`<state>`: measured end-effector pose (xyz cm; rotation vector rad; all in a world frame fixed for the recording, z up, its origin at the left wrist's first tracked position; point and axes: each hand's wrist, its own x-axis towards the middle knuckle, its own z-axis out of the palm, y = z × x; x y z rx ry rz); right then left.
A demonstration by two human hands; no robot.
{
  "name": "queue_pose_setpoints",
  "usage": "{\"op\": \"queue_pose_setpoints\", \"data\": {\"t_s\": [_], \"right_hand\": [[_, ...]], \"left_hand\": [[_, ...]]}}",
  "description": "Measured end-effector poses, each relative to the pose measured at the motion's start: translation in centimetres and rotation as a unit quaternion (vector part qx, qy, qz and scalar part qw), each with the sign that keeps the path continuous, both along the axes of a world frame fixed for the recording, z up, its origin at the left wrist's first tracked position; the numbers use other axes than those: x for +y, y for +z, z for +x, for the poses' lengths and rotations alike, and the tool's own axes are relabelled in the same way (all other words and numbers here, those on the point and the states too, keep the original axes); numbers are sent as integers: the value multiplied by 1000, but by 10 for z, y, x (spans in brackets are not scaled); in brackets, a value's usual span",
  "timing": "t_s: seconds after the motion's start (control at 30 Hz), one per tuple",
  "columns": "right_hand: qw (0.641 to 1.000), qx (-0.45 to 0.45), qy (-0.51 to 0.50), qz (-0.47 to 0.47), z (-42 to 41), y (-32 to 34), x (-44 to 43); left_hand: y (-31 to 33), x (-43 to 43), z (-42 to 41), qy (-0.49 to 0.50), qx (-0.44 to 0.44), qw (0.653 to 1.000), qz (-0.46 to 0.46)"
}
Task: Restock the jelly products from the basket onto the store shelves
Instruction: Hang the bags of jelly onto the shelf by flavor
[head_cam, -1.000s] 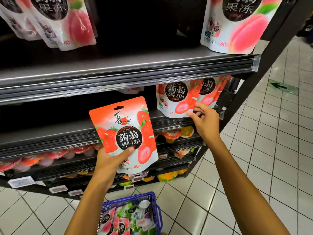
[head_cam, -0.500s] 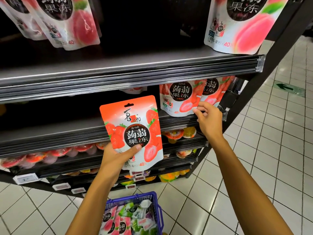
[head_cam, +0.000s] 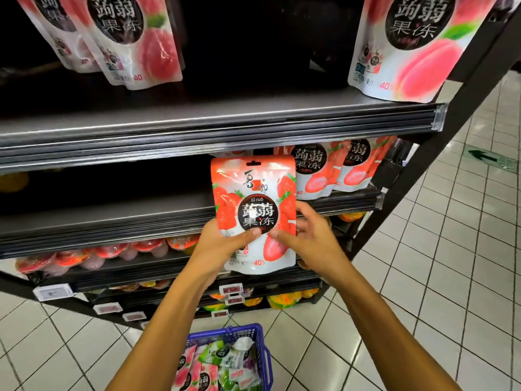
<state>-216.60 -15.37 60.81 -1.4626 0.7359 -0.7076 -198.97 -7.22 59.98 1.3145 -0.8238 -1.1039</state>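
- The shelving unit (head_cam: 439, 176) is filling the left and middle of the view, its slanted dark end post marking the right-hand edge.
- The tiled floor (head_cam: 451, 277) is lying open to the right of that post and beneath the arms.
- The upper shelf (head_cam: 197, 119) is jutting forward, its grooved front lip hanging just above the top of the held pouch.
- The middle shelf (head_cam: 112, 218) is showing a long dark stretch of deck to the left of the held pouch.
- Peach pouches (head_cam: 417, 46) are standing at the upper shelf's right end, close to its front edge.
- The blue basket (head_cam: 265, 359) is sitting on the floor between the forearms, with mixed jelly packs inside.
- The strawberry pouch (head_cam: 253, 193) is being held upright in front of the middle shelf's edge, overlapping the strawberry pouches on the shelf (head_cam: 318, 170) to its right.
- The left hand (head_cam: 222, 244) is gripping the pouch's lower left side, thumb across the front.
- The right hand (head_cam: 310, 235) is gripping the lower right edge, thumb in front and fingers curled behind.
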Motion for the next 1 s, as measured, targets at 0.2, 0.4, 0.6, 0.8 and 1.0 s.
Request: {"op": "queue_pose_setpoints", "data": {"t_s": [0.2, 0.4, 0.6, 0.8, 1.0], "right_hand": [[993, -75, -90, 31, 15, 10, -18], [985, -68, -147, -59, 42, 21, -41], [982, -37, -147, -109, 50, 4, -51], [972, 71, -168, -145, 34, -16, -38], [918, 166, -295, -209, 33, -29, -32]], "left_hand": [[11, -12, -9, 109, -94, 989, -37], [-2, -6, -22, 202, -384, 894, -107], [-18, -16, -26, 108, -409, 906, -16], [-30, -15, -28, 73, -441, 894, 20], [-32, -17, -30, 75, -457, 886, 32]]}}
